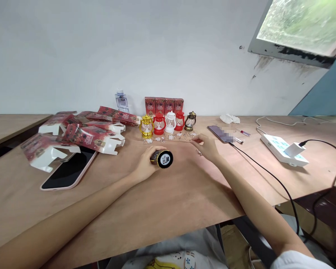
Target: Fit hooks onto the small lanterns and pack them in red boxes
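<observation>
In my left hand [146, 163] lies a small dark lantern [154, 158] with gold edging. It is tipped over so that its round black base with a pale centre label faces me. My right hand [206, 146] is off to the right, thumb and forefinger pinched together just above the table; whatever is between them is too small to make out. A small metal piece [198, 152] shows just under that hand. Small keychain-like pieces [170, 137] lie in a row beyond both hands. Behind them stand a gold lantern [147, 127], two red ones, a white lantern [170, 122] and a bronze lantern [190, 121].
Red boxes [164, 104] stand against the wall near a water bottle [121, 101]. Opened cartons [86, 136] pile up at left over a phone [70, 172]. At right are another phone [220, 133], a screwdriver [243, 132], crumpled tissue [229, 118] and a corded power strip [282, 149].
</observation>
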A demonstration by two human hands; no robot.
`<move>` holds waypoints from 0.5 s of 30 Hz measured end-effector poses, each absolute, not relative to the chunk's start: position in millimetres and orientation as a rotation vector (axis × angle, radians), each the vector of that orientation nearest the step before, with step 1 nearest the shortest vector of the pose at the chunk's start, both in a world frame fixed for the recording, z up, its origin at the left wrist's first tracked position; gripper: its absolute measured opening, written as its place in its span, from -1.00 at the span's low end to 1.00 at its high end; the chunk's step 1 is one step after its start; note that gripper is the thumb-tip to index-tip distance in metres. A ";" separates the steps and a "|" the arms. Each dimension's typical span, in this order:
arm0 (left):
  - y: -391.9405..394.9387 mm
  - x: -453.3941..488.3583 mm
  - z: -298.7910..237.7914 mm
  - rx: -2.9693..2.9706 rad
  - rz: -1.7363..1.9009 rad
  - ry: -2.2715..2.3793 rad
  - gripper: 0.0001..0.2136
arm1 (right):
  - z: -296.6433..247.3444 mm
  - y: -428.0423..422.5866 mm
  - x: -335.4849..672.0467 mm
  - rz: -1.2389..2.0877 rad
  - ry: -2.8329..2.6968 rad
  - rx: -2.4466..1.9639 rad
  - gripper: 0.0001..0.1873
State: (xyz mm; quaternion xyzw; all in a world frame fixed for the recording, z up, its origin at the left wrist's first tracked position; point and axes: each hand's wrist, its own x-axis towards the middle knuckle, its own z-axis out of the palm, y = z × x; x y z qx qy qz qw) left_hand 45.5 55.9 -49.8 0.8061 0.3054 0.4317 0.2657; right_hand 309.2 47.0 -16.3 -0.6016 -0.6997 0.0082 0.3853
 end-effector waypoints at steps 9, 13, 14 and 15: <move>56.9 46.5 -50.2 2.155 1.177 0.797 -0.61 | -25.3 1.6 226.5 -0.365 -2.070 -0.675 -0.89; 56.0 47.1 -48.3 2.149 1.182 0.778 -0.62 | -27.9 1.4 228.6 -0.516 -2.187 -0.687 -0.83; 55.9 47.2 -48.2 2.148 1.183 0.778 -0.62 | -27.9 1.6 229.0 -0.537 -2.194 -0.690 -0.82; 56.0 47.4 -48.3 2.149 1.186 0.782 -0.62 | -27.7 1.8 229.0 -0.545 -2.195 -0.700 -0.81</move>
